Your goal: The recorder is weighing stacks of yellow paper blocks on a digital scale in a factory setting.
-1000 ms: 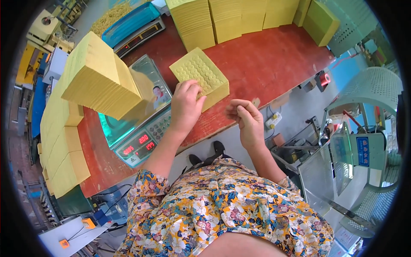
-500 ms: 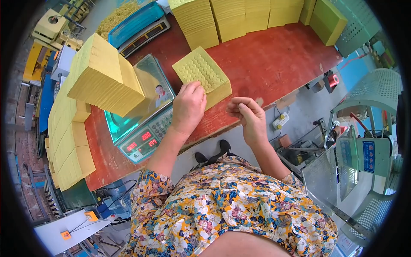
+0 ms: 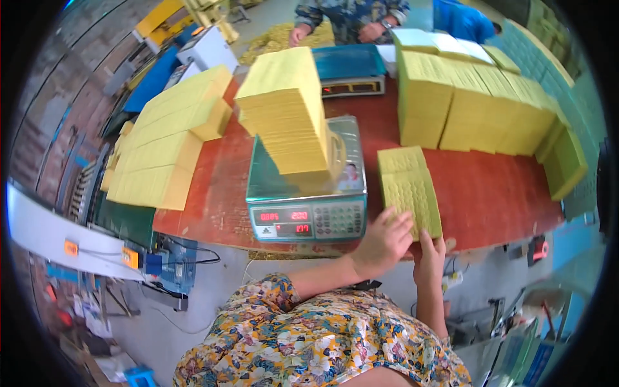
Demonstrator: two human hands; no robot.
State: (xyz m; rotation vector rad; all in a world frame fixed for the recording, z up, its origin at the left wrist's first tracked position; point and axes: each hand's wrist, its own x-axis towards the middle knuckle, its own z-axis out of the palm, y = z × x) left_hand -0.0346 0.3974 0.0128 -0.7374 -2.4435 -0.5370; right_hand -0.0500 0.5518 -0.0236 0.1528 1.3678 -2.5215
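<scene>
A small stack of yellow embossed paper sheets (image 3: 406,177) lies near the table's front edge, right of a digital scale (image 3: 306,219). My left hand (image 3: 385,242) rests its fingers, slightly bent and apart, on the stack's near left corner. My right hand (image 3: 429,261) is at the near end of the same stack, its fingertips closed on the edge; part of its grip is hidden. On the scale's pan stands a tall stack of yellow paper (image 3: 284,116), leaning a little. Red digits glow on the scale's display.
Rows of yellow paper stacks stand at the left (image 3: 161,155) and back right (image 3: 477,106) of the red table (image 3: 477,187). A second scale with a blue tray (image 3: 348,64) sits at the back. Beyond it, another person's hands (image 3: 371,31) show near loose yellow paper.
My view has swung left and up, bringing the person opposite into sight. My right hand, apart from the small stack before, now touches its near end. My left hand remains on it.
</scene>
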